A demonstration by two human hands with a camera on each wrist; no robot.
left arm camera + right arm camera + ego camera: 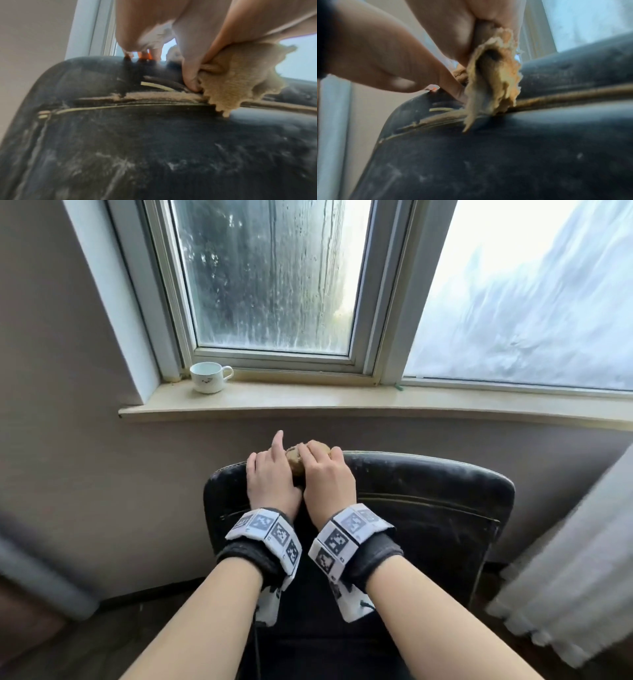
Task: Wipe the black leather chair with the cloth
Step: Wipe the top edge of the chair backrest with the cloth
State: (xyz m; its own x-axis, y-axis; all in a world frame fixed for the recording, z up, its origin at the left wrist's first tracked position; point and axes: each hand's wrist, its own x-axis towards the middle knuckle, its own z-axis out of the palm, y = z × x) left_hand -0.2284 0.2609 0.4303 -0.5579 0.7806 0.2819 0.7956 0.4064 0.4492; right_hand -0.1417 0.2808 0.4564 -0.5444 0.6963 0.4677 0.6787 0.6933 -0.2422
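Under window, seemingly dusty chair.

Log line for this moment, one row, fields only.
phase: wiping | right hand: grips cloth | left hand: rests on chair top, beside cloth | mug: on sill

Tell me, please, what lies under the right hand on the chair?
A bunched tan cloth, gripped by the right hand, hanging onto the black chair's worn seam. The leather beneath the cloth is hidden.
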